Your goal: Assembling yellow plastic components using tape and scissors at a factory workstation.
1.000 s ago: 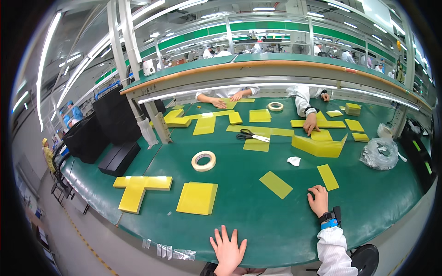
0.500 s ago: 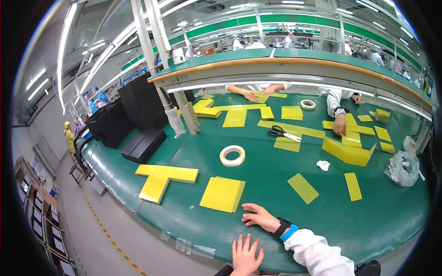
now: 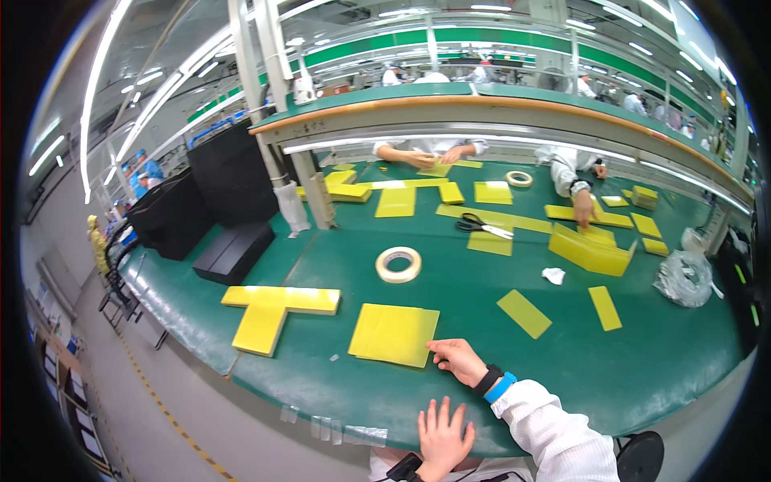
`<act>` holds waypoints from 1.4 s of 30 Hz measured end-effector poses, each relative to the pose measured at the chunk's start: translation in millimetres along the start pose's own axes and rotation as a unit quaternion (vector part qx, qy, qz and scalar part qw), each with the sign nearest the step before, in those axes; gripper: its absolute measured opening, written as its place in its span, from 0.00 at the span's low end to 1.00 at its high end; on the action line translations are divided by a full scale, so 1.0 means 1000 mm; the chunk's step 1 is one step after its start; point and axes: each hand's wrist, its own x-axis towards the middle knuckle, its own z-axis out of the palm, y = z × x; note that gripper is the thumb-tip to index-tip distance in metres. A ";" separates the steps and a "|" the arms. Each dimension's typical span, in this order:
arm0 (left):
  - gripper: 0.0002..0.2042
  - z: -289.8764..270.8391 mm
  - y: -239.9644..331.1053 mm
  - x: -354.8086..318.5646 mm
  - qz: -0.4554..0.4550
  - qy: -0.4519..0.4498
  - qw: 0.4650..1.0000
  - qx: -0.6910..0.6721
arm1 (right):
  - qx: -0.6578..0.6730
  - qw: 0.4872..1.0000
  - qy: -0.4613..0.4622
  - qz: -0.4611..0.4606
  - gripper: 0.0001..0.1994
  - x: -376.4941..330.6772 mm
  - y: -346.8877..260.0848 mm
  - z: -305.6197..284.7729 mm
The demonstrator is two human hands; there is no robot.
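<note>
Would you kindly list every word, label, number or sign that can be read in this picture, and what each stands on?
No text is legible, so there is nothing to quote.
Shelf beam: dark marks near its left end, too small and blurred to read.
Nearer tape roll: any print inside its core is too small to make out.
Yellow stack at the right hand: no lettering visible.

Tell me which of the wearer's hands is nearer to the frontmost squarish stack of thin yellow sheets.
The right hand, at the right edge of the stack. The left hand is farther, by the front edge of the table.
</note>
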 end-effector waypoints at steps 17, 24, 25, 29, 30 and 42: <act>0.15 0.005 -0.001 0.002 0.080 -0.014 0.997 -0.018 | -0.308 0.923 0.226 -0.048 0.10 -0.181 0.000 -0.153; 0.17 -0.018 0.014 0.004 0.075 -0.046 0.996 -0.007 | -0.458 0.853 0.213 -0.131 0.13 -0.141 -0.023 -0.205; 0.19 -0.018 0.013 0.006 0.072 -0.058 0.996 -0.009 | -0.462 0.873 0.143 -0.060 0.13 -0.135 -0.032 -0.198; 0.23 -0.016 0.034 0.016 0.087 -0.141 0.986 -0.038 | -0.520 0.830 0.167 -0.110 0.14 -0.119 -0.022 -0.187; 0.23 -0.014 0.040 0.020 0.099 -0.167 0.981 -0.030 | -0.557 0.768 0.239 -0.206 0.13 -0.115 -0.015 -0.188; 0.18 -0.015 0.033 0.019 0.141 -0.125 0.982 0.010 | -0.545 0.698 0.068 -0.460 0.18 -0.101 -0.002 -0.179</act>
